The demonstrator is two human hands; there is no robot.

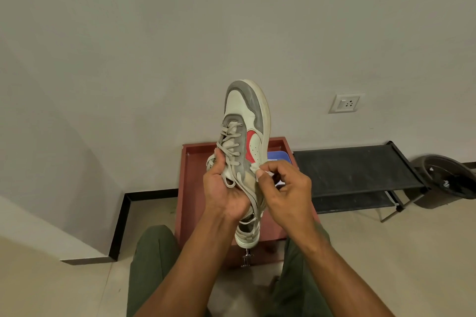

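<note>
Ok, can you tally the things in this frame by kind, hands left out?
White, grey and red lace-up sneaker, gripped by the left hand: 1
Small white wipe, pinched by the right hand: 1
Reddish-brown open box: 1
Blue flat item in that box: 1
Black metal rack: 1
Dark round bin: 1
White wall socket: 1
Total: 7

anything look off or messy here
The sneaker in the left hand has its laces undone and dangling. The right hand pinches a white wipe against it. At far right the bin seems tipped on its side.
</note>
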